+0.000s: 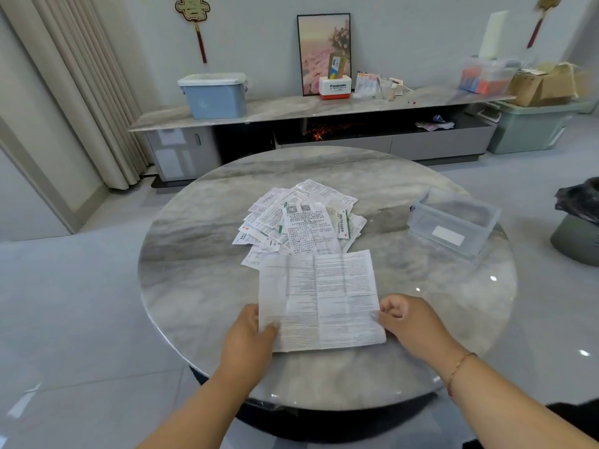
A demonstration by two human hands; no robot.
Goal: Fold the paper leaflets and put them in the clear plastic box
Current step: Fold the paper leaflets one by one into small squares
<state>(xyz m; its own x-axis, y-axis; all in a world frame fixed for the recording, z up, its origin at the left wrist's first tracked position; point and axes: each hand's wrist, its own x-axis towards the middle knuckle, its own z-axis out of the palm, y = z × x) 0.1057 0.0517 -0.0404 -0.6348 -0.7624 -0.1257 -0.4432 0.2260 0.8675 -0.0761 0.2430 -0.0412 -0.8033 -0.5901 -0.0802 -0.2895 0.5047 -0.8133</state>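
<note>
fingers of the left hand (251, 328) are pinching the left edge of an unfolded leaflet (319, 299) at lower centre of the frame, thumb lying on top. the sheet is lying flat on the round marble table (194, 254), its far edge overlapping the pile of leaflets (299, 218) at centre. the right hand (406, 319) is gripping its right edge with curled fingers. the clear plastic box (453, 222) is sitting at centre right, well apart.

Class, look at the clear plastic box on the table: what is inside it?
The clear plastic box looks empty: no folded leaflets show through its walls. Only a white label on its front side is visible. Its floor is blurred, so something flat there cannot be ruled out.
</note>
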